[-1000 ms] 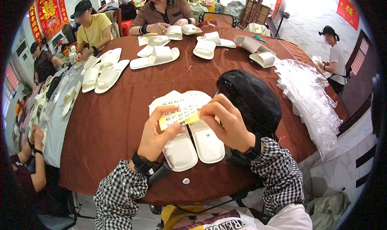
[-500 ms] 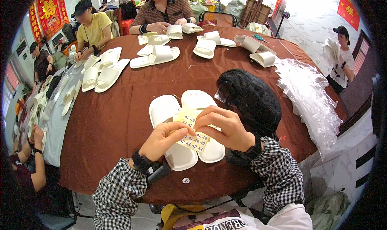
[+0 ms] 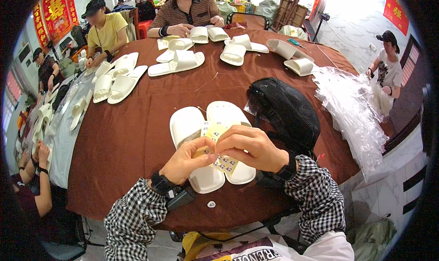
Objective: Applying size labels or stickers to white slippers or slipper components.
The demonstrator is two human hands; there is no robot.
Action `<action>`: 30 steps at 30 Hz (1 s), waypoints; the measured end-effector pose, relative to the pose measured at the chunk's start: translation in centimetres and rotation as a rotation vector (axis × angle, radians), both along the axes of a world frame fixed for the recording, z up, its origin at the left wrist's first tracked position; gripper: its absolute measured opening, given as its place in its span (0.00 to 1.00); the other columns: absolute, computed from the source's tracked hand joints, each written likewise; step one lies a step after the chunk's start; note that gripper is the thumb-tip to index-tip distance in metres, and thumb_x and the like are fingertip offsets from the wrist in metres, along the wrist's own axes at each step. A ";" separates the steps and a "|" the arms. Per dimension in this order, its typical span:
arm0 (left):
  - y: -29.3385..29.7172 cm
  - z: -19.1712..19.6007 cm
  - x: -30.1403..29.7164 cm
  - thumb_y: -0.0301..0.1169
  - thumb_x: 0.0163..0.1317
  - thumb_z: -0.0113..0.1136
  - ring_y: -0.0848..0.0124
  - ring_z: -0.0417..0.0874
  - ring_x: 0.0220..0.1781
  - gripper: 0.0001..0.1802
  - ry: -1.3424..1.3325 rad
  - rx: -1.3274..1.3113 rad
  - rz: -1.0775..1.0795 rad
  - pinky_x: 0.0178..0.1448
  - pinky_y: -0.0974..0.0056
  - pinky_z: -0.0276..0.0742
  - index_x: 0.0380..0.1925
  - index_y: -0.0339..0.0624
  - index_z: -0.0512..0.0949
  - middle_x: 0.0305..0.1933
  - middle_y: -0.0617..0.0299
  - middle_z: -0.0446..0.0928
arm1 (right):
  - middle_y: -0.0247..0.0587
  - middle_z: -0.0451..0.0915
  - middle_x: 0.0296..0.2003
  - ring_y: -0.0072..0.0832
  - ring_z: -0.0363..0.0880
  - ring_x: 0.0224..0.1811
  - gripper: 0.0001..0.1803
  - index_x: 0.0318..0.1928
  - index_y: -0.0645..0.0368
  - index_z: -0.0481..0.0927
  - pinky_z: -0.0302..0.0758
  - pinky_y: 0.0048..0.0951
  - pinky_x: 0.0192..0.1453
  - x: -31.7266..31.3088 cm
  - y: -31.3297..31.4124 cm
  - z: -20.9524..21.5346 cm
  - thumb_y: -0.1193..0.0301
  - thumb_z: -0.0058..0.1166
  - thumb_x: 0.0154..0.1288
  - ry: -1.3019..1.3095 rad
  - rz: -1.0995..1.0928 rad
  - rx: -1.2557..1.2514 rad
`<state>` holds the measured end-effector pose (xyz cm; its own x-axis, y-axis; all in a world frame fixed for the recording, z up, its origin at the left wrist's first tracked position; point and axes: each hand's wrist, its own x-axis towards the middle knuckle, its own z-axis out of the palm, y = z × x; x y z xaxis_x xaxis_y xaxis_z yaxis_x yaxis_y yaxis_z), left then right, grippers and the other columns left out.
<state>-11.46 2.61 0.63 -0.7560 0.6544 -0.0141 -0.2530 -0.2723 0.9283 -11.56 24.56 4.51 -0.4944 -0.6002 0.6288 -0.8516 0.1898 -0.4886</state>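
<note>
A pair of white slippers lies side by side in front of me on the brown-covered table. Over them, both hands hold a yellow sticker sheet with rows of small printed labels; a paler part shows at its upper left. My left hand is closed on the sheet's left side, thumb toward the middle. From the right, my right hand pinches at the middle of the sheet, its fingertips meeting the left ones. Whether a single label is between them is hidden. A small round white sticker lies near the table's front edge.
A black mesh bag sits right of the slippers. Clear plastic bags spread over the table's right edge. More white slippers stand along the far side, near a teal pair of scissors. Several people work around the tables.
My hands have drawn slightly closer over the sheet, which shows more of its upper left part. At right, a person has lowered the plastic bags. The person opposite sits more upright.
</note>
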 end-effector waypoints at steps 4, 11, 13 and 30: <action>-0.2 0.0 0.0 0.30 0.65 0.63 0.82 0.76 0.45 0.06 0.018 -0.032 0.019 0.51 0.72 0.73 0.38 0.43 0.77 0.42 0.69 0.77 | 0.40 0.79 0.36 0.39 0.80 0.38 0.04 0.38 0.56 0.80 0.76 0.36 0.41 0.0 -0.1 0.1 0.72 0.59 0.63 -0.021 0.014 0.013; -0.2 0.0 -0.1 0.29 0.63 0.65 0.81 0.77 0.45 0.07 0.028 -0.088 0.026 0.50 0.71 0.74 0.37 0.44 0.77 0.42 0.68 0.78 | 0.40 0.78 0.37 0.39 0.80 0.38 0.04 0.39 0.58 0.79 0.77 0.36 0.41 0.0 -0.2 -0.1 0.73 0.57 0.64 -0.031 -0.002 0.039; -0.2 -0.1 0.0 0.29 0.63 0.65 0.81 0.77 0.44 0.06 0.048 -0.099 0.035 0.49 0.72 0.74 0.37 0.44 0.77 0.42 0.68 0.78 | 0.40 0.78 0.38 0.39 0.80 0.39 0.05 0.39 0.58 0.79 0.77 0.36 0.41 0.0 -0.2 0.0 0.73 0.58 0.63 -0.018 -0.013 0.039; 0.5 0.3 0.3 0.23 0.63 0.62 0.81 0.76 0.43 0.04 0.228 -0.121 0.244 0.47 0.73 0.75 0.36 0.41 0.76 0.40 0.69 0.77 | 0.43 0.76 0.46 0.42 0.77 0.49 0.10 0.34 0.59 0.75 0.75 0.38 0.51 0.3 -0.8 0.0 0.77 0.64 0.53 0.048 -0.167 -0.012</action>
<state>-11.14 3.10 0.89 -0.8824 0.4584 0.1062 0.0229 -0.1836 0.9827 -11.23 23.74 4.51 -0.5559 -0.5043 0.6609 -0.8312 0.3254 -0.4508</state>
